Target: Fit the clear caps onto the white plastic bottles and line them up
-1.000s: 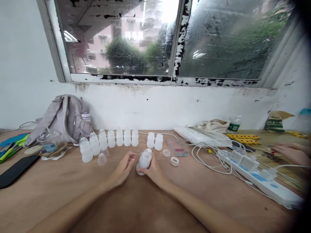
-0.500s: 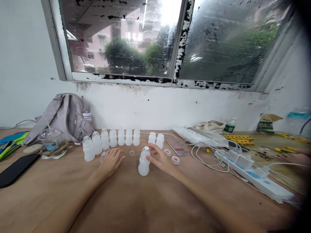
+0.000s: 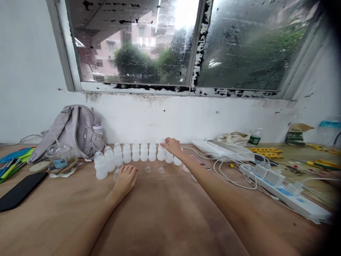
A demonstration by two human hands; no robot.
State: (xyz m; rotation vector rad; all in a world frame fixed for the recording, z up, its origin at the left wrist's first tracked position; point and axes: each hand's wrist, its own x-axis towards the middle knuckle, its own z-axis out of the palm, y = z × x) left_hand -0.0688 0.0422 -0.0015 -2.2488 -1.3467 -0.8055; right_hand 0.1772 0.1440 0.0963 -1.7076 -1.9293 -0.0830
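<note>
My right hand (image 3: 172, 146) reaches to the back of the table, its fingertips closed on the clear top of a white baby bottle (image 3: 161, 154). That bottle stands upright at the right end of a row of capped baby bottles (image 3: 135, 153). Two bottles, one of them here (image 3: 169, 156), stand just to its right, partly behind my hand and forearm. My left hand (image 3: 127, 176) lies on the table, fingers stretched out and holding nothing, beside a clear dome cap (image 3: 116, 174). Two clear bottle nipples, a left one (image 3: 148, 169) and a right one (image 3: 161, 169), sit before the row.
White rings (image 3: 185, 169) lie partly under my right forearm. At left are a grey backpack (image 3: 71, 131), a plastic cup (image 3: 59, 156) and a black phone (image 3: 22, 190). Cables and a white power strip (image 3: 290, 197) stretch along the right. Another person's hand (image 3: 329, 176) shows blurred at far right.
My right hand has carried the baby bottle from the front of the table back to the row's end. The right-hand nipple has come into view. My left hand has barely moved.
</note>
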